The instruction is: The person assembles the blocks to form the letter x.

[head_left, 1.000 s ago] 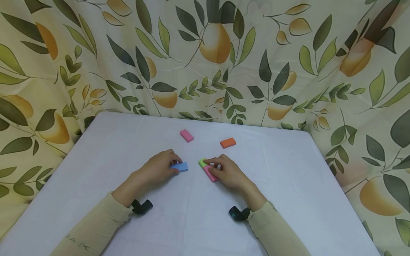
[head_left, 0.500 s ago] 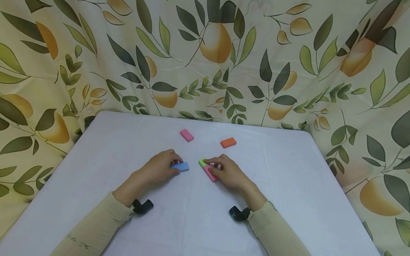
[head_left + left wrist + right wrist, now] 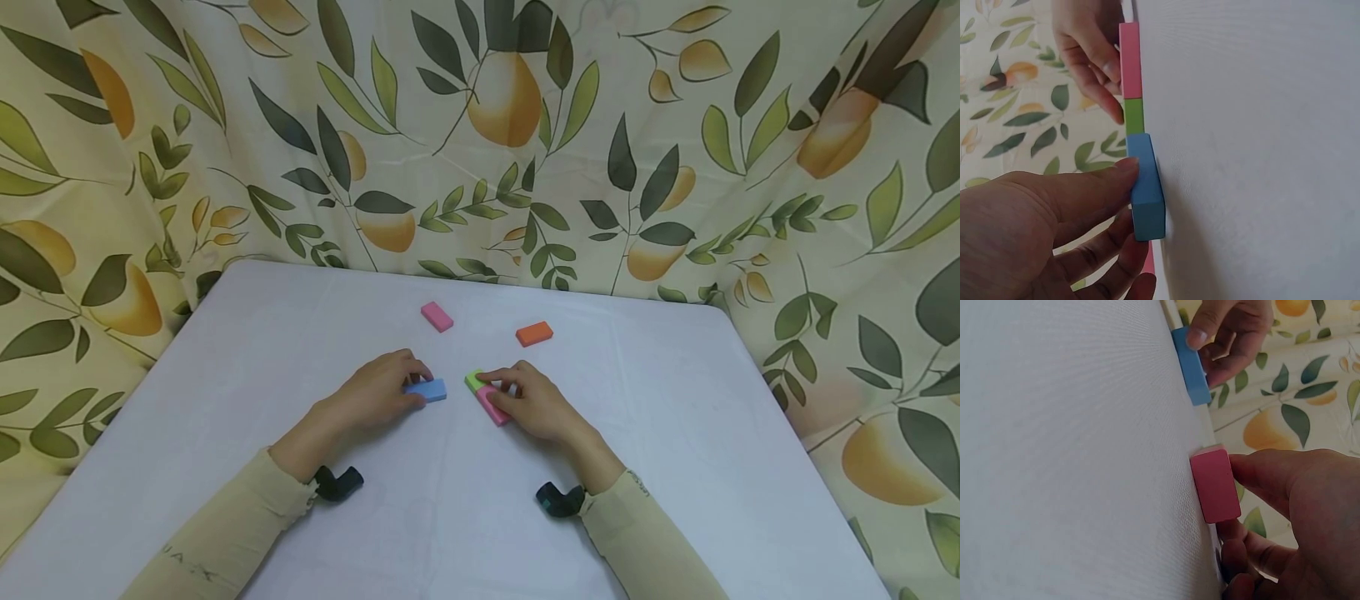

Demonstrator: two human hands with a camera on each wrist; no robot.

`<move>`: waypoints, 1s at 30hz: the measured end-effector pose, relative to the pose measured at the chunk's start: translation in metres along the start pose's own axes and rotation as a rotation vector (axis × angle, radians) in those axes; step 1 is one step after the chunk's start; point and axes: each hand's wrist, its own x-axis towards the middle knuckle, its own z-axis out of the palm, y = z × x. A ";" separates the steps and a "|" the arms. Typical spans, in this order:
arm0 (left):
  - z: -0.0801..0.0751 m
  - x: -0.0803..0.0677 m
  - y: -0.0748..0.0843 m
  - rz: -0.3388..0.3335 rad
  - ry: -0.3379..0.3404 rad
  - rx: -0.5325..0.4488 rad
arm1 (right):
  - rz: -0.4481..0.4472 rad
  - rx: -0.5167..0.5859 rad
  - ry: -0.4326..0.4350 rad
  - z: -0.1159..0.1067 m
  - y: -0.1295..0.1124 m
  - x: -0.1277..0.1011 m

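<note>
Item: my left grip (image 3: 382, 387), thumb and fingers pinching one blue block (image 3: 431, 390), its free end toward the green block, a gap between; whether it touches the bench (image 3: 225, 400), I cannot tell.
Item: my right grip (image 3: 536, 404), pinching one near pink block (image 3: 491, 407) between thumb and fingers, a fingertip at one green block (image 3: 473, 382).
Pink and green lie end to end, touching, slanting on the bench.
Beyond my hands: one far pink block (image 3: 437, 317), one orange block (image 3: 534, 335) to its right, well apart, both lying flat.
Backing: cloth (image 3: 480, 183), fruit-and-leaf print.
Also mine: two pale sleeves (image 3: 232, 517).
</note>
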 end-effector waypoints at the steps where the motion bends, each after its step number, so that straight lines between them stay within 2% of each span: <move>1: 0.000 0.000 0.000 0.003 0.002 0.000 | 0.000 0.001 0.001 0.000 0.000 0.000; 24: 0.000 0.003 0.005 0.022 -0.003 0.032 | -0.004 -0.001 0.000 0.000 0.000 0.001; 30: 0.000 0.004 0.006 0.020 -0.006 0.014 | -0.002 -0.002 0.000 0.000 0.000 0.001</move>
